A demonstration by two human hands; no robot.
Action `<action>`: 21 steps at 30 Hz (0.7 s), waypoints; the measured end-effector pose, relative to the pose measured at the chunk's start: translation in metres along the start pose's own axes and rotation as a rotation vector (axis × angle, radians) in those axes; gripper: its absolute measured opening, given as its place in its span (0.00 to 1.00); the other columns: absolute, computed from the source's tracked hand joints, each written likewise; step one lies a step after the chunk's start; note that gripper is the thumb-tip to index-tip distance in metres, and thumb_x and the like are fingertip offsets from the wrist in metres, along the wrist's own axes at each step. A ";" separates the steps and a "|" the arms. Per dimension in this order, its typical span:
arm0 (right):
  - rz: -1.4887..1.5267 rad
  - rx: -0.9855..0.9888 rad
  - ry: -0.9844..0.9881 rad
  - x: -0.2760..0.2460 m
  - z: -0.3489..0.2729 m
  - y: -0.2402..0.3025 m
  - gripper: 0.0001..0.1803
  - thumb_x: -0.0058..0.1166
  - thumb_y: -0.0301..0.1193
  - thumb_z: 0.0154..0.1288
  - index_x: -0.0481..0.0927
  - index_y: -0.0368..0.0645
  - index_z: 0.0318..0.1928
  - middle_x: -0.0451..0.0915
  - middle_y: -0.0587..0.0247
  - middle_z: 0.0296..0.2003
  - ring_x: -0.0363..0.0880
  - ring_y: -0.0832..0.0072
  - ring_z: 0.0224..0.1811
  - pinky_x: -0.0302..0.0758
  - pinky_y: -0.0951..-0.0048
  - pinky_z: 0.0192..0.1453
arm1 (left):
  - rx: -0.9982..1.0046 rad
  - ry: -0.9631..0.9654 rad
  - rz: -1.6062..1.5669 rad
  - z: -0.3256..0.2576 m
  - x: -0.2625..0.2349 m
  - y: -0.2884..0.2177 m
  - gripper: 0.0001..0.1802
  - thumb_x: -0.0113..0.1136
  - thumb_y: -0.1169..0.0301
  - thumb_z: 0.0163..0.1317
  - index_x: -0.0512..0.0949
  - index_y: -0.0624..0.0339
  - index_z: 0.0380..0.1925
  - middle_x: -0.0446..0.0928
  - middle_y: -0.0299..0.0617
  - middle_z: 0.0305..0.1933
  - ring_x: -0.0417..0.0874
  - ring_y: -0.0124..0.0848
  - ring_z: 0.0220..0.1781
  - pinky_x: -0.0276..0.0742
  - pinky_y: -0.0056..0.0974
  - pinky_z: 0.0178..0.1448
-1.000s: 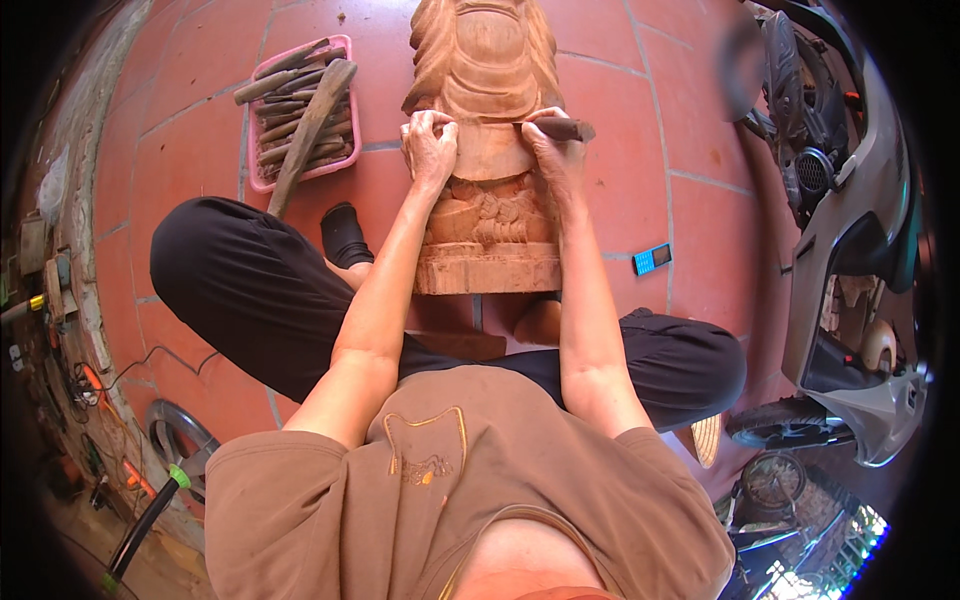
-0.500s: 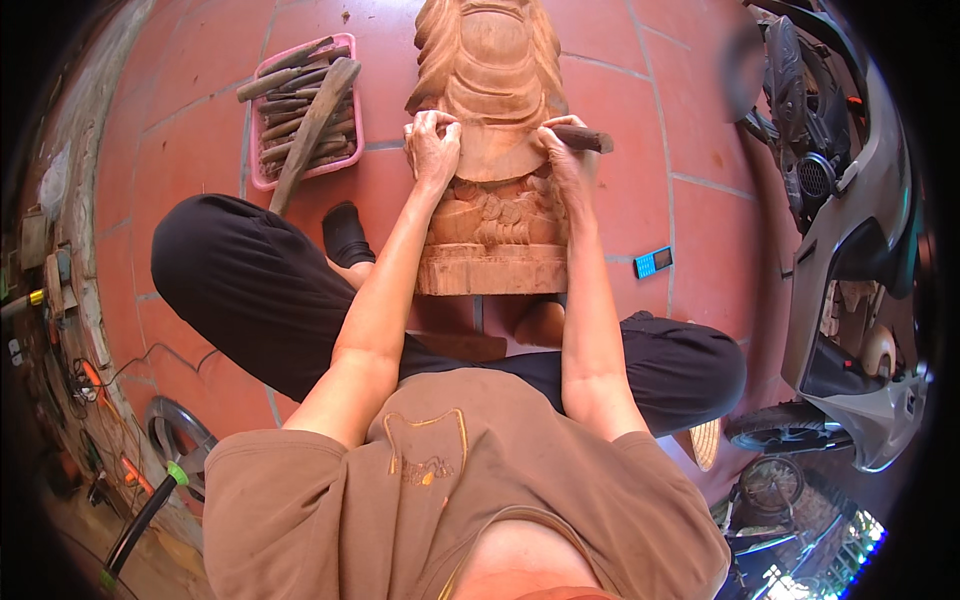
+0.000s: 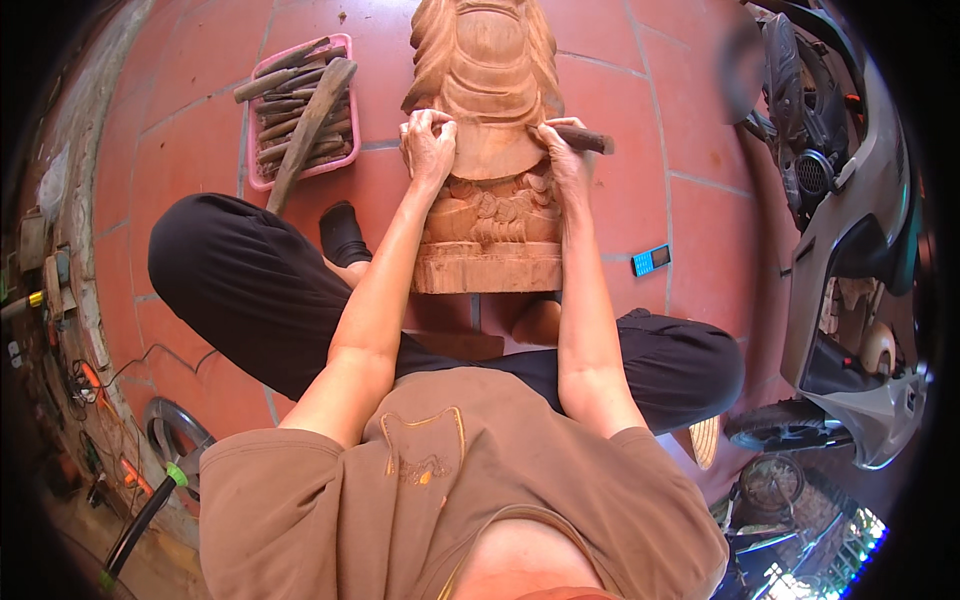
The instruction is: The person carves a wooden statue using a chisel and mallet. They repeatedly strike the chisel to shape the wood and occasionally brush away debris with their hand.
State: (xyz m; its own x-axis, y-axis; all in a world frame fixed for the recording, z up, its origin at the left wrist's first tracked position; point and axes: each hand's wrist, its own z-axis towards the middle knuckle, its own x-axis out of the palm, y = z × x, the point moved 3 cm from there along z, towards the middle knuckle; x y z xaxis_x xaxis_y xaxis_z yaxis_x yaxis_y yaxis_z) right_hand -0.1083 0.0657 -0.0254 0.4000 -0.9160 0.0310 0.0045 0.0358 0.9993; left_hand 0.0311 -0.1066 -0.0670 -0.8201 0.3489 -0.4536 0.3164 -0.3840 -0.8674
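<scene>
While the person sits cross-legged on the red tiled floor (image 3: 200, 150), the wooden carving (image 3: 490, 150) lies straight ahead at twelve o'clock, its stepped base nearest the knees and its body running away toward the top edge. Nearest in, both forearms reach forward on either side of it. The left hand (image 3: 428, 145) rests curled on the carved surface at about eleven o'clock, fingers bent down against the wood; whether it pinches a small tool tip I cannot tell. The right hand (image 3: 565, 150), at about one o'clock, is closed around a dark-handled chisel (image 3: 585, 140), whose handle sticks out to the right while the blade end is hidden under the fingers.

To work this well, I judge the left hand should brace the carving and guide the edge, with the right pushing in short, shallow strokes, away from the bracing fingers.

Farther off, a pink tray of wooden-handled tools (image 3: 300, 110) lies at ten o'clock, a small blue phone (image 3: 650, 260) at three, and a parked scooter (image 3: 850, 250) beyond it.
</scene>
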 end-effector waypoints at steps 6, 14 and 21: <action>-0.050 -0.019 0.031 -0.002 -0.003 -0.002 0.04 0.64 0.24 0.55 0.81 0.42 0.30 0.79 0.72 0.27 0.74 0.84 0.30 0.72 0.78 0.37 | 0.002 0.010 0.016 -0.001 -0.002 0.000 0.04 0.64 0.69 0.53 0.81 0.54 0.29 0.79 0.40 0.40 0.76 0.43 0.48 0.72 0.46 0.54; 0.161 0.077 -0.017 -0.014 0.009 -0.018 0.04 0.64 0.23 0.59 0.80 0.41 0.33 0.80 0.68 0.30 0.79 0.81 0.33 0.77 0.78 0.39 | 0.025 -0.002 0.036 -0.001 0.000 -0.004 0.05 0.64 0.71 0.54 0.82 0.59 0.31 0.79 0.43 0.39 0.77 0.41 0.43 0.74 0.43 0.51; -0.016 -0.068 -0.033 0.002 -0.004 -0.006 0.04 0.64 0.24 0.55 0.81 0.42 0.30 0.78 0.73 0.28 0.72 0.85 0.33 0.70 0.79 0.40 | -0.001 0.009 -0.017 -0.001 -0.002 0.001 0.04 0.63 0.69 0.54 0.81 0.55 0.29 0.79 0.41 0.39 0.76 0.43 0.46 0.72 0.46 0.54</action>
State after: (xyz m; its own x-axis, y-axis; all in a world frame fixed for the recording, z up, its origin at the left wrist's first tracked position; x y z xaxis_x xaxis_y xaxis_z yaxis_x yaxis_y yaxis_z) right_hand -0.1036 0.0656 -0.0313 0.3685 -0.9295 0.0170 0.0736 0.0474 0.9962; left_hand 0.0331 -0.1070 -0.0675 -0.8207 0.3633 -0.4409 0.3033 -0.3770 -0.8752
